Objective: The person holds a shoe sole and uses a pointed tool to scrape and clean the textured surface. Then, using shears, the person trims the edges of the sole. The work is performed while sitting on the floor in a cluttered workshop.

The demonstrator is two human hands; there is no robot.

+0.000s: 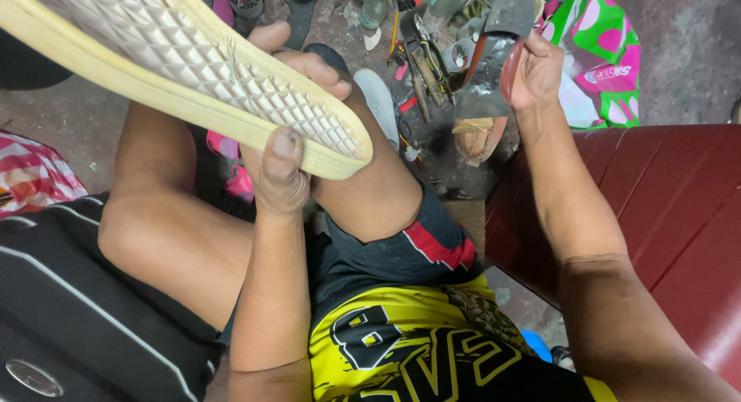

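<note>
My left hand [287, 112] grips a cream rubber shoe sole [181, 66] with a diamond tread, held up close to the camera and slanting from upper left to the centre. The thumb presses the sole's near edge and the fingers curl over the top. My right hand [534, 70] holds a worn dark shoe [485, 89] with a red edge, sole side up, out over the floor. I am seated, knees bent, wearing black shorts and a yellow and black shirt.
Tools, bottles and small tins [421, 39] lie scattered on the dirty concrete floor ahead. A green and pink patterned bag [606, 54] sits at the upper right. A dark red bench [671, 217] runs along the right. A black bag [69, 317] lies at lower left.
</note>
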